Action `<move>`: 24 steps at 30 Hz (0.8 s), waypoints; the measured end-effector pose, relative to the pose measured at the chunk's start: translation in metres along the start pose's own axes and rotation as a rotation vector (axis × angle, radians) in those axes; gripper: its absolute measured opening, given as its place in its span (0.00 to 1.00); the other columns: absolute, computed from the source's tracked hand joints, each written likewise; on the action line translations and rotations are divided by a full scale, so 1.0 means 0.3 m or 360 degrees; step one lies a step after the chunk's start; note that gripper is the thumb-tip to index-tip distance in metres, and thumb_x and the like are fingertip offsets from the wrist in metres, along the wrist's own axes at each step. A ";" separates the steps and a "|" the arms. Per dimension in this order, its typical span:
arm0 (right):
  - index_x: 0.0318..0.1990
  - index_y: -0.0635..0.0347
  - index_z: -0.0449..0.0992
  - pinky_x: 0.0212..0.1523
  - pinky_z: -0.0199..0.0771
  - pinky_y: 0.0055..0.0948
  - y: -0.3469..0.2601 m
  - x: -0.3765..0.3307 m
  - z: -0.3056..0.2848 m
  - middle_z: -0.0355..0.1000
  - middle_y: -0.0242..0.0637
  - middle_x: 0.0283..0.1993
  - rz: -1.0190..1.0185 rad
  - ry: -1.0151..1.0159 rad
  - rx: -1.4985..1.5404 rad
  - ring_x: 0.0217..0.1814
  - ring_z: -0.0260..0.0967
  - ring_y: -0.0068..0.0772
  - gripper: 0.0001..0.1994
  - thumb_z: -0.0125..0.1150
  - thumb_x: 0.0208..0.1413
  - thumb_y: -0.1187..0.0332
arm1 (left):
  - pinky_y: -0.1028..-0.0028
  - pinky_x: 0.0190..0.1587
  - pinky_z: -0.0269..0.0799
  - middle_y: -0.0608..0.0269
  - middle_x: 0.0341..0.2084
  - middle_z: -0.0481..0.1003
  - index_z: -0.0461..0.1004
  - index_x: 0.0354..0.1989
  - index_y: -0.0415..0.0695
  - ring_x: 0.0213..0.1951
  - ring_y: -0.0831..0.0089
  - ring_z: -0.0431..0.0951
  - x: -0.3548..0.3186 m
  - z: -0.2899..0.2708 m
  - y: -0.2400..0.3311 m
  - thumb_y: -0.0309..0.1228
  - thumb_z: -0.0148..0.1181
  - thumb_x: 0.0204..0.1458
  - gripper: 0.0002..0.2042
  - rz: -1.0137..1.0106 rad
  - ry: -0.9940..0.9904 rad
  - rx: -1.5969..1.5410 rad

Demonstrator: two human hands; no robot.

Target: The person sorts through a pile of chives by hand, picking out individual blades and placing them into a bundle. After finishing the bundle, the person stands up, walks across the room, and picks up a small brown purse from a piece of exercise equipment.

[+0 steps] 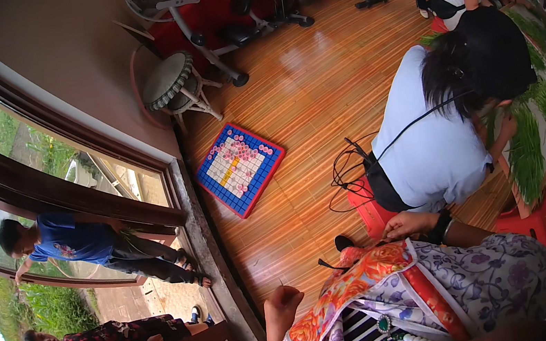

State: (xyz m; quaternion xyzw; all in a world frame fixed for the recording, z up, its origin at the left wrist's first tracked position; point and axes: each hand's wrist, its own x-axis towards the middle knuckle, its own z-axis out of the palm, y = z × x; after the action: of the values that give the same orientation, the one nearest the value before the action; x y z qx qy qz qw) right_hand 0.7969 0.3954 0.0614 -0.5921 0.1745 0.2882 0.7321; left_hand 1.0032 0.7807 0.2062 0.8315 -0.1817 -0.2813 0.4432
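My left hand [283, 308] is raised at the lower middle, its fingers curled into a pinch. A very thin pale sliver seems to stand up from its fingertips, too fine to name. To the right, my right hand [411, 223] has its fingers drawn together above my lap; whatever they pinch, if anything, is too small to make out. Between and below the hands lies an orange floral cloth [371, 272] over my lap, joined by a red band to a white-and-purple floral garment [490, 272]. The two hands are well apart.
A person in a light blue shirt [421, 129] sits close ahead on a red stool [365, 203], beside a table edge with green stalks [528, 148]. A blue game board [244, 206] lies on the wooden floor. Two people stand by the doorway at left.
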 end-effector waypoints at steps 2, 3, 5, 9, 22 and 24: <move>0.51 0.61 0.76 0.34 0.69 0.17 -0.055 0.150 -0.044 0.75 0.25 0.39 0.0072 0.0153 0.0060 0.35 0.67 0.13 0.15 0.60 0.63 0.60 | 0.75 0.28 0.72 0.62 0.20 0.78 0.78 0.31 0.37 0.24 0.80 0.76 0.119 -0.093 -0.034 0.30 0.69 0.52 0.09 -0.0173 -0.0016 -0.0015; 0.49 0.61 0.76 0.32 0.70 0.18 -0.132 0.205 -0.047 0.75 0.26 0.38 0.0113 0.0220 0.0103 0.33 0.68 0.15 0.14 0.59 0.64 0.61 | 0.75 0.27 0.70 0.62 0.20 0.78 0.78 0.30 0.37 0.23 0.80 0.74 0.169 -0.129 -0.032 0.32 0.69 0.53 0.10 -0.0201 0.0027 0.0047; 0.45 0.62 0.76 0.29 0.69 0.19 -0.239 0.282 -0.032 0.75 0.29 0.35 -0.0012 0.0363 0.0187 0.29 0.70 0.17 0.14 0.59 0.64 0.60 | 0.75 0.26 0.69 0.62 0.19 0.77 0.78 0.30 0.37 0.22 0.81 0.72 0.262 -0.220 -0.002 0.34 0.68 0.54 0.11 -0.0236 0.0004 0.0149; 0.38 0.63 0.76 0.22 0.65 0.20 -0.394 0.424 -0.137 0.74 0.34 0.29 -0.0065 0.0570 0.0420 0.22 0.66 0.19 0.14 0.58 0.64 0.59 | 0.76 0.27 0.66 0.65 0.19 0.75 0.78 0.31 0.37 0.24 0.83 0.69 0.516 -0.330 0.036 0.37 0.66 0.56 0.14 -0.0388 -0.0204 0.0245; 0.33 0.63 0.80 0.26 0.69 0.26 -0.408 0.872 -0.410 0.74 0.32 0.29 0.0063 0.1191 0.0501 0.26 0.69 0.23 0.14 0.61 0.59 0.59 | 0.69 0.31 0.73 0.54 0.22 0.78 0.78 0.34 0.37 0.26 0.66 0.79 1.651 -0.562 0.221 0.34 0.65 0.54 0.10 0.0112 -0.0470 0.0478; 0.32 0.64 0.80 0.27 0.69 0.28 -0.331 0.925 -0.478 0.73 0.32 0.27 0.0124 0.1178 0.0529 0.26 0.67 0.23 0.17 0.61 0.59 0.56 | 0.67 0.30 0.71 0.52 0.21 0.76 0.77 0.33 0.37 0.25 0.63 0.78 1.835 -0.521 0.285 0.34 0.65 0.54 0.11 0.0402 -0.0656 0.0690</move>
State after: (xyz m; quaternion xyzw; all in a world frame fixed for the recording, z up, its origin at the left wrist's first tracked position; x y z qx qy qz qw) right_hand 1.0862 0.3034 -0.0623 -0.5224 0.4927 0.0510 0.6941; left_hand 1.5239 0.5301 0.1793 0.8030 -0.4250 -0.3413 0.2411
